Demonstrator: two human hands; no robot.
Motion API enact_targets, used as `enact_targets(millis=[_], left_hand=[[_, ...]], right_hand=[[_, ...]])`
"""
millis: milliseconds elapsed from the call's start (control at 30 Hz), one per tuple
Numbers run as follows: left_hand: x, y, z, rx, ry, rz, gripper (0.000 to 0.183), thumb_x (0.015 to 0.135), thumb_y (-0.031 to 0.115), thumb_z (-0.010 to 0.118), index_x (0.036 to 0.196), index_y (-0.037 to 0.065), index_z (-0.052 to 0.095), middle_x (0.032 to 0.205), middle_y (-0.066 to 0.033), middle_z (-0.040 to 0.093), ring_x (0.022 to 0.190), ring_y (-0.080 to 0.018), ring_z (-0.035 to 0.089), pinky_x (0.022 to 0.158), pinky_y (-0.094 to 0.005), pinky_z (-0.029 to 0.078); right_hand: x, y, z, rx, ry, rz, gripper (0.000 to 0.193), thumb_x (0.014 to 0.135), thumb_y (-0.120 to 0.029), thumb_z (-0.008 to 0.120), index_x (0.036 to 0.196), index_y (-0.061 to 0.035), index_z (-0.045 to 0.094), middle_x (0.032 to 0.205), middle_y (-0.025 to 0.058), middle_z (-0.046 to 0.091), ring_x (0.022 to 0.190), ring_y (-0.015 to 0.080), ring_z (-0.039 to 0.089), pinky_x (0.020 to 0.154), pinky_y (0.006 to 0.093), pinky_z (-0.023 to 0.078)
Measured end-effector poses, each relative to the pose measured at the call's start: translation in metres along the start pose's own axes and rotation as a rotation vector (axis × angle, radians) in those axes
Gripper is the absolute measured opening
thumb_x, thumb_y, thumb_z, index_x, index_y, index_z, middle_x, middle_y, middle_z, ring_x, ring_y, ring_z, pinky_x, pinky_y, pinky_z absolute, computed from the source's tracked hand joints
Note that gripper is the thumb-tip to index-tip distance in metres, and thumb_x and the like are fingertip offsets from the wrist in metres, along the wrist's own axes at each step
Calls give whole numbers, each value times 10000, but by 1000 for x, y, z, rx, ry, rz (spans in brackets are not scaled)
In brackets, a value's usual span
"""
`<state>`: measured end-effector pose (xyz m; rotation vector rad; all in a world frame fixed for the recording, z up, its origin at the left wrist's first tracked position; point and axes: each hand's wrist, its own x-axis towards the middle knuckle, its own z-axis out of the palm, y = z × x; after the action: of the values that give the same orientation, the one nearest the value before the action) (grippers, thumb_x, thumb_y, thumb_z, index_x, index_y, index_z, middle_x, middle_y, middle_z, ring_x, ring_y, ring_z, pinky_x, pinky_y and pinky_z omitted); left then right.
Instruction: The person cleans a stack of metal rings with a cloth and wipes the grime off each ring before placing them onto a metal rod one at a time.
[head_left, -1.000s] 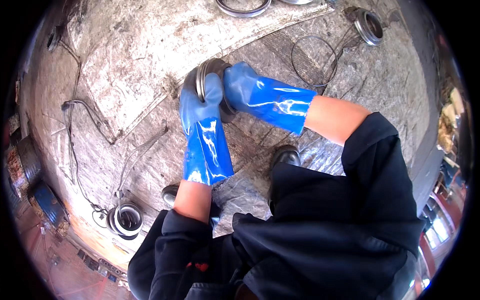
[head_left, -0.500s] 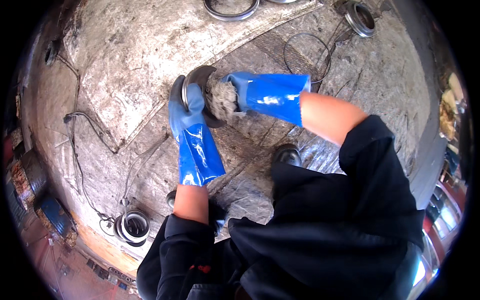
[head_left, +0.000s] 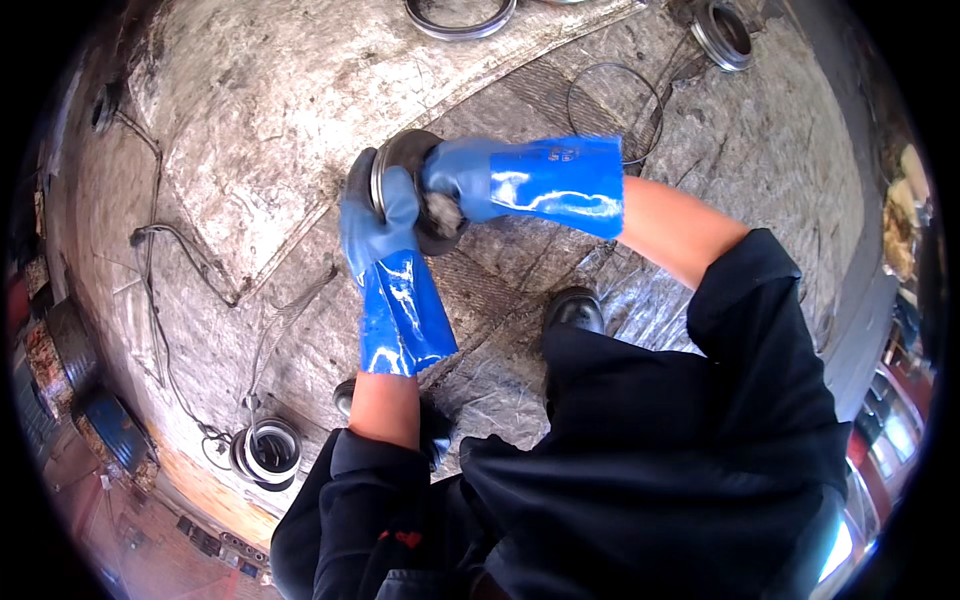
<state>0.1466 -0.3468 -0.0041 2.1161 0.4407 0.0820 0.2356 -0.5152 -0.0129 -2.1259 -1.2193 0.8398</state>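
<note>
A worn, stained grey sheet-covered surface (head_left: pixel 250 120) filled most of the frame, with the person's dark navy clothing (head_left: pixel 650 480) across the lower right. Left of centre in the upper half, the blue-gloved right hand (head_left: pixel 460 178) reached in from the right and the blue-gloved left hand (head_left: pixel 375 222) from below. Between them stood a thick dark ring with a silvery metal band (head_left: pixel 408 158), tilted on edge. The left hand clasped its left rim, thumb on the near side. A fluffy grey rag (head_left: pixel 442 212) showed in the ring's opening.

Half a second earlier the rag had bulged out at the ring's right side; now only a patch showed below the right hand, so contact seemed to have shifted to the inner wall.

The right hand's fingertips were hidden, and whether they pinched the rag or merely pressed it could not be told. The left fingers behind the rim were covered too. A silvery ring (head_left: pixel 460 34) was cut off by the top edge.
</note>
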Motion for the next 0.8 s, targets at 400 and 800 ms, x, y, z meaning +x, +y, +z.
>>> enact_targets(millis=[400,800], left_hand=[[-8,46,4,-571,-197,-376,536,871,295,772,1245,-66,642,1055,-130,720,980,-204,691,866,-323,562],[-26,-10,-24,-984,-18,-624,465,867,140,782,1246,-62,603,996,-117,703,808,-202,687,699,-325,573]], right_hand=[[-119,24,-75,-793,207,594,349,845,-230,749,1176,-162,661,1016,29,696,996,220,690,736,427,606],[-33,-65,-2,1,293,305,227,905,-343,646,1043,-181,726,877,71,732,863,302,718,788,431,577]])
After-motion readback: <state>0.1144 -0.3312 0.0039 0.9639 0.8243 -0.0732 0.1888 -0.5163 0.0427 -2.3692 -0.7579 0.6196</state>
